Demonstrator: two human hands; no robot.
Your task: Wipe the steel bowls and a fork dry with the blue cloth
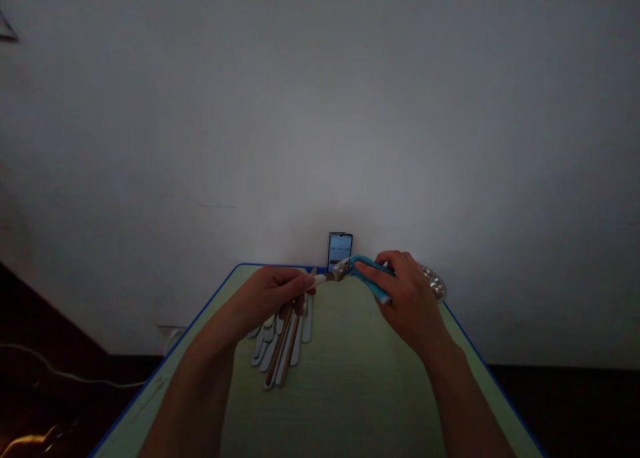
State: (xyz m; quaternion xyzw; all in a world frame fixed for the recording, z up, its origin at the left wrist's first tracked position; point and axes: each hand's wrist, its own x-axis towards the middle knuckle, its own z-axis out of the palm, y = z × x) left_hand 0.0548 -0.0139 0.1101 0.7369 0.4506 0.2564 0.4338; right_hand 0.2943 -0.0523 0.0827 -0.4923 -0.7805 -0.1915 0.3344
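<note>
Teal plastic grips of a hand tool lie across the right hand, its fingers curled narrowly around them. The left hand is just beside the hand tool, its fingers closed around a slim white handle. That handle's metal end touches the head of the hand tool, though the dim picture hides exactly how they join.

Behind the hand tool, a phone stands upright with its screen lit, against a smooth, matte white wall. To the left of the hand tool and nearer the person, flat white utensils and long brown sticks lie fanned together. To its right, past the right hand, sits a silvery, dimpled oval object, too blurred to identify.

All of this rests on the bench, a pale green, finely textured top with a thin blue edge. Left of the hand tool and well below it, a white cable trails across the dark floor.
</note>
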